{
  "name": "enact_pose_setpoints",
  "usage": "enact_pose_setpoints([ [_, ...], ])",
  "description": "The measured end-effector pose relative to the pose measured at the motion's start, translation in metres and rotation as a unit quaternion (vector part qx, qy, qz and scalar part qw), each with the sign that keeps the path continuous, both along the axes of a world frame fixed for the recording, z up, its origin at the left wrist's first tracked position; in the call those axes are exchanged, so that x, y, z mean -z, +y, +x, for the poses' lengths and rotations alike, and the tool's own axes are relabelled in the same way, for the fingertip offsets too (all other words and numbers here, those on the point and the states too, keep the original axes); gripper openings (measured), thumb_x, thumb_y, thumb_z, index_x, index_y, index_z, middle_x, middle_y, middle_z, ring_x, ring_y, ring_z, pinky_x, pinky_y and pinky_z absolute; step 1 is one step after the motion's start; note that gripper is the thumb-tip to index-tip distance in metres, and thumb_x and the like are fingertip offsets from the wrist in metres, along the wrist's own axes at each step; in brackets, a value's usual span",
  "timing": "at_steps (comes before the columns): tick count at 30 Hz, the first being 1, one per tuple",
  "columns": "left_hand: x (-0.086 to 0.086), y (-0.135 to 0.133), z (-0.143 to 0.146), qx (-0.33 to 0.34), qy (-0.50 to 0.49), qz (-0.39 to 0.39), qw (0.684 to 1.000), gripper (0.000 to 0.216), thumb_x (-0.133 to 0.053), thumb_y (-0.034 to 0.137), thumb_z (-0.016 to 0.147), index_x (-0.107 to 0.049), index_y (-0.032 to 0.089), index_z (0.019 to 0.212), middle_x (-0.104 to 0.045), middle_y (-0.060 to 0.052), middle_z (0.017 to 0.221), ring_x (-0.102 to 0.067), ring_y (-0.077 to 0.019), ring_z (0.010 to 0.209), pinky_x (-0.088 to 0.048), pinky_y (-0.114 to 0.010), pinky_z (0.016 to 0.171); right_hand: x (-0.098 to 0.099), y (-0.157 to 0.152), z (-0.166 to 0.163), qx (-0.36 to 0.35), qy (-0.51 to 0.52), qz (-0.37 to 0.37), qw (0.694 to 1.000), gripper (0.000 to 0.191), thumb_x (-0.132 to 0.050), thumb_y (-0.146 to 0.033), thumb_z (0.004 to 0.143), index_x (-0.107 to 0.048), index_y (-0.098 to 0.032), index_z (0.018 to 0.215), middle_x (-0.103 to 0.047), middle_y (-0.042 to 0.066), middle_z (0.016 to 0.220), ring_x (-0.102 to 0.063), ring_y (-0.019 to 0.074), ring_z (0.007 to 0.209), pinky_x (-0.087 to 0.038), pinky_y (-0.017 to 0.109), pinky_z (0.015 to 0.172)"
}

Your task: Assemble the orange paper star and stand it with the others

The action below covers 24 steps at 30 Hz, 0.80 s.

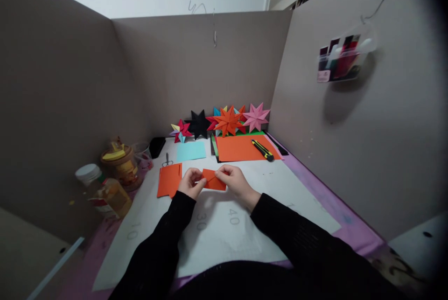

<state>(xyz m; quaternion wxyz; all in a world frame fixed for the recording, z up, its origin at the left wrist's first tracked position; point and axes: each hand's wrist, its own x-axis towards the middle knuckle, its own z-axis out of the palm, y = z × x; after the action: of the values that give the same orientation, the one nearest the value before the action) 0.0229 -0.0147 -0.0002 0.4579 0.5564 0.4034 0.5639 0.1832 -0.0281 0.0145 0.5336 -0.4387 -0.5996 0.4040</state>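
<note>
A small folded piece of orange paper (214, 183) is held up above the white sheet, with crease lines across its face. My left hand (192, 182) pinches its left edge between thumb and fingers. At the other edge, my right hand (238, 182) grips the paper, thumb on top. Just left of my left hand lies a stack of orange paper pieces (168, 179). Small scissors (167, 160) rest behind that stack. Further back is a light blue paper sheet (191, 151).
Folded paper stars, among them an orange star (229, 122), a black star (199, 125) and a pink star (256, 117), lean at the back panel. A yellow-black utility knife (262, 150) lies on orange sheets (233, 149). A bottle (110, 195) and a brown cup (122, 167) stand left.
</note>
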Motion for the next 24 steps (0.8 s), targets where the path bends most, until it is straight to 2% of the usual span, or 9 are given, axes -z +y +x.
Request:
enact_pose_setpoints([
  [4,0.000,0.001,0.000,0.003,-0.050,-0.068,0.996,0.052,-0.074,0.035,0.053,-0.043,0.019,0.091,-0.061,0.003,0.063,-0.055,-0.0098,0.054,-0.041,-0.021,0.053,0.002,0.002,-0.003,0.013,0.062,-0.004,0.998,0.023,-0.056,-0.037,0.074,-0.057,-0.015,0.067,-0.053,-0.001,0.062,-0.048,0.0116,0.059,-0.038,0.023,0.057],
  [8,-0.001,0.003,-0.002,-0.013,-0.083,-0.124,0.989,0.051,-0.076,0.038,0.049,-0.045,0.018,0.085,-0.056,0.008,0.053,-0.053,-0.0081,0.048,-0.042,-0.020,0.051,0.008,0.002,-0.007,-0.010,0.090,-0.020,0.996,0.021,-0.057,-0.034,0.073,-0.056,-0.015,0.065,-0.052,-0.002,0.060,-0.047,0.0105,0.057,-0.037,0.022,0.057],
  [11,-0.002,0.004,-0.004,-0.032,-0.109,-0.136,0.984,0.052,-0.077,0.037,0.047,-0.045,0.019,0.083,-0.056,0.009,0.052,-0.054,-0.0078,0.046,-0.042,-0.019,0.049,0.014,-0.002,-0.013,-0.060,0.060,-0.035,0.996,0.021,-0.059,-0.032,0.071,-0.053,-0.015,0.060,-0.050,-0.004,0.057,-0.044,0.0090,0.054,-0.035,0.021,0.055],
  [14,-0.003,0.005,-0.005,-0.024,-0.108,-0.146,0.983,0.052,-0.078,0.037,0.045,-0.046,0.018,0.081,-0.063,0.005,0.058,-0.059,-0.0107,0.049,-0.046,-0.022,0.052,0.017,-0.004,-0.016,-0.091,0.012,-0.039,0.995,0.023,-0.059,-0.032,0.071,-0.052,-0.015,0.058,-0.049,-0.005,0.054,-0.043,0.0081,0.051,-0.033,0.020,0.051],
  [18,-0.004,0.007,-0.009,-0.032,-0.103,-0.134,0.985,0.045,-0.079,0.033,0.046,-0.050,0.016,0.077,-0.067,0.000,0.063,-0.063,-0.0132,0.056,-0.050,-0.025,0.059,0.015,0.013,0.003,-0.126,-0.073,-0.014,0.989,0.027,-0.053,-0.039,0.077,-0.061,-0.015,0.069,-0.061,0.001,0.068,-0.053,0.0116,0.061,-0.040,0.022,0.058],
  [19,-0.004,0.008,-0.011,-0.040,-0.104,-0.135,0.985,0.043,-0.079,0.031,0.046,-0.051,0.016,0.076,-0.068,0.000,0.064,-0.064,-0.0133,0.058,-0.051,-0.025,0.061,0.013,0.022,0.016,-0.087,-0.098,-0.003,0.991,0.028,-0.052,-0.041,0.077,-0.063,-0.015,0.076,-0.063,0.003,0.075,-0.055,0.0134,0.067,-0.042,0.023,0.062],
  [21,-0.005,0.010,-0.015,-0.052,-0.105,-0.144,0.983,0.041,-0.078,0.028,0.048,-0.052,0.017,0.078,-0.068,0.000,0.066,-0.065,-0.0137,0.060,-0.051,-0.025,0.064,0.012,0.042,0.049,0.101,-0.163,0.012,0.981,0.032,-0.045,-0.042,0.082,-0.063,-0.017,0.090,-0.065,0.005,0.089,-0.057,0.0164,0.079,-0.044,0.026,0.071],
  [23,-0.005,0.011,-0.016,-0.053,-0.108,-0.156,0.980,0.040,-0.078,0.025,0.050,-0.052,0.017,0.079,-0.069,-0.001,0.066,-0.066,-0.0141,0.061,-0.052,-0.025,0.064,0.014,0.061,0.087,0.292,-0.279,-0.008,0.915,0.029,-0.046,-0.036,0.082,-0.061,-0.018,0.100,-0.062,0.008,0.103,-0.053,0.0187,0.098,-0.039,0.028,0.085],
  [24,-0.005,0.011,-0.016,-0.050,-0.113,-0.161,0.979,0.040,-0.078,0.024,0.050,-0.052,0.017,0.080,-0.069,-0.001,0.066,-0.066,-0.0144,0.060,-0.052,-0.025,0.063,0.016,0.068,0.105,0.329,-0.297,-0.027,0.896,0.030,-0.048,-0.032,0.081,-0.059,-0.015,0.104,-0.059,0.012,0.110,-0.048,0.0224,0.107,-0.035,0.032,0.091],
])
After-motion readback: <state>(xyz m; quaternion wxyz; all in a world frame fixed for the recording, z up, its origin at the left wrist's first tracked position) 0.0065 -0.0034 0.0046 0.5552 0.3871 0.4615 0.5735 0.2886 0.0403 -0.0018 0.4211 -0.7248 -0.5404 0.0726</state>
